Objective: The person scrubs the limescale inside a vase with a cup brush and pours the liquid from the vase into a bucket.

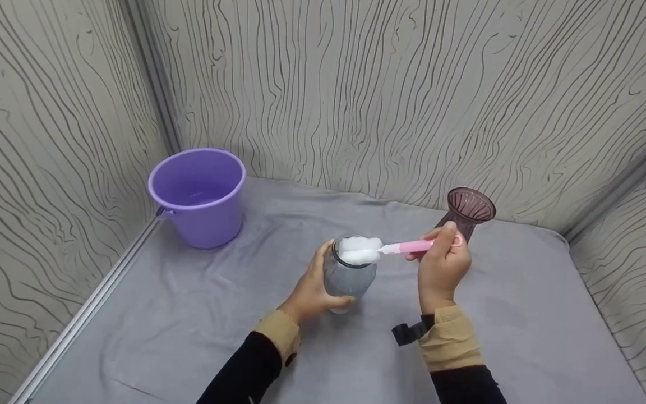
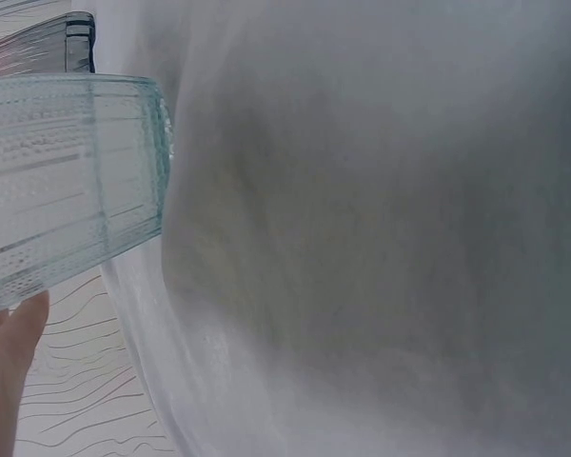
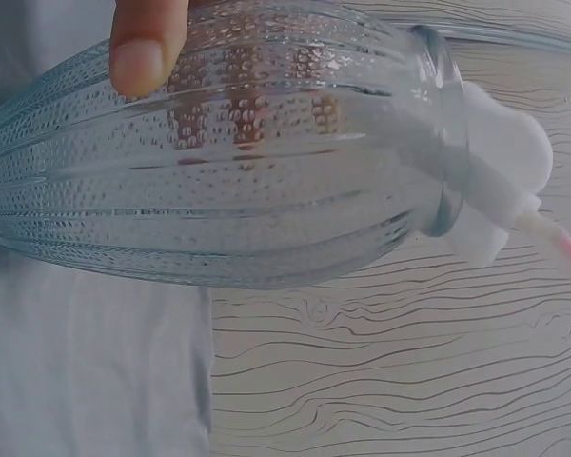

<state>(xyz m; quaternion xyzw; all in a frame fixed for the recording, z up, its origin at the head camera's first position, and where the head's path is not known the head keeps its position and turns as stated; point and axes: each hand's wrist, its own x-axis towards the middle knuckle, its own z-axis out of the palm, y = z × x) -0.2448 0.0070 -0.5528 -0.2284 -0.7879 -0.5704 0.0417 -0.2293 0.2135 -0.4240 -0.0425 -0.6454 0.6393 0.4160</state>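
Got purple bucket [image 1: 211, 224] left of left hand [image 1: 312, 287]. Gripping dimpled glass vase [image 1: 352, 285] in curled left hand — holding pink-handled sponge brush [image 1: 413, 247] in curled right hand [image 1: 443, 270], with head [image 1: 356, 251] at dimpled glass vase's mouth. Got mauve fluted vase [image 1: 471, 205] just beyond right hand.

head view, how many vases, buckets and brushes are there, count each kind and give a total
Vases: 2 (bluish glass vase, purplish glass vase)
Buckets: 1 (purple bucket)
Brushes: 1 (pink-handled brush)
Total: 4
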